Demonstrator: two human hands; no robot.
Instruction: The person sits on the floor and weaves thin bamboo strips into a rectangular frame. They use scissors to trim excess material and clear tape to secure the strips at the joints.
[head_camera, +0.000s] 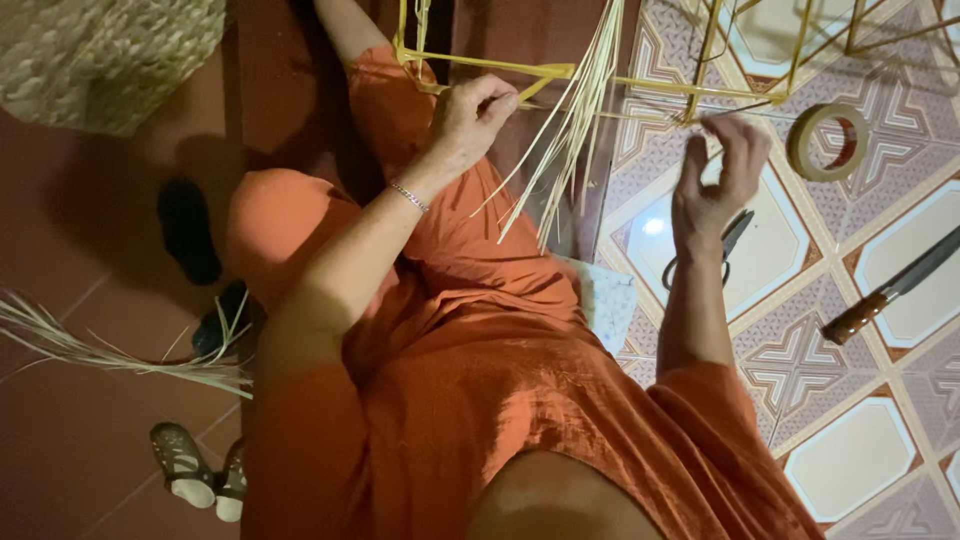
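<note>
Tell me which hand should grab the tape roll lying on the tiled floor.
Right, probably. The right hand is open, holds nothing and hangs just beside the tape roll. The left hand is farther off, its grip pinched on a yellow strip at the frame.

Both bare arms reach forward, bent at the elbows. The left hand (470, 118) is curled, fingers (497, 97) pinched together, wrist cocked. The right hand (715, 180) is raised higher, fingers loosely spread and hooked.

I see dry, matt straw strips (575, 120), glossy patterned floor tiles (850, 460), and a wood-handled metal knife (895, 287) at right.
</note>
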